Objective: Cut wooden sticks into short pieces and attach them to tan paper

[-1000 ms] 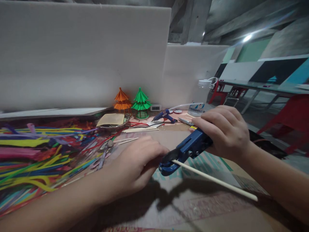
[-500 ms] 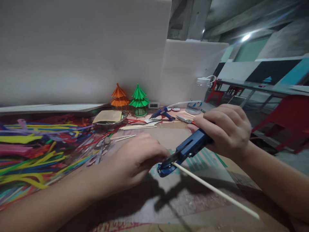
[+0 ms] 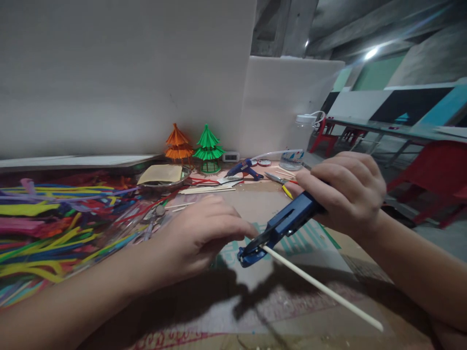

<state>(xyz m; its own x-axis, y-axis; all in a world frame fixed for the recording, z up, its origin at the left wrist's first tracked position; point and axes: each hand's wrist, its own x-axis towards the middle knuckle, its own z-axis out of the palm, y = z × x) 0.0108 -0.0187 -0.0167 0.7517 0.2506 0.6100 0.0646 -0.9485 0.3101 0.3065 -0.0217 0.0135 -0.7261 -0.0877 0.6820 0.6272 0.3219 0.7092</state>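
Observation:
My right hand (image 3: 348, 192) is wrapped round the handles of a blue hand cutter (image 3: 288, 218), its jaws pointing down and left. A thin pale wooden stick (image 3: 324, 287) runs through the jaws and sticks out toward the lower right, above the table. My left hand (image 3: 209, 233) is closed just left of the jaws, with the index finger touching or nearly touching the blade. Its fingers appear pinched on the stick's other end, which is mostly hidden by the hand and cutter.
Colourful fuzzy strips (image 3: 40, 233) lie in a pile at left. Orange (image 3: 177, 143) and green (image 3: 208, 148) tiered models stand at the back, near a glue gun (image 3: 244, 168), pliers (image 3: 275, 178) and a clear bottle (image 3: 292, 158). Red chairs (image 3: 434, 175) stand at right.
The cutter and stick stay nearly in place between my hands. My right hand has shifted slightly right, and the camera view has moved a little.

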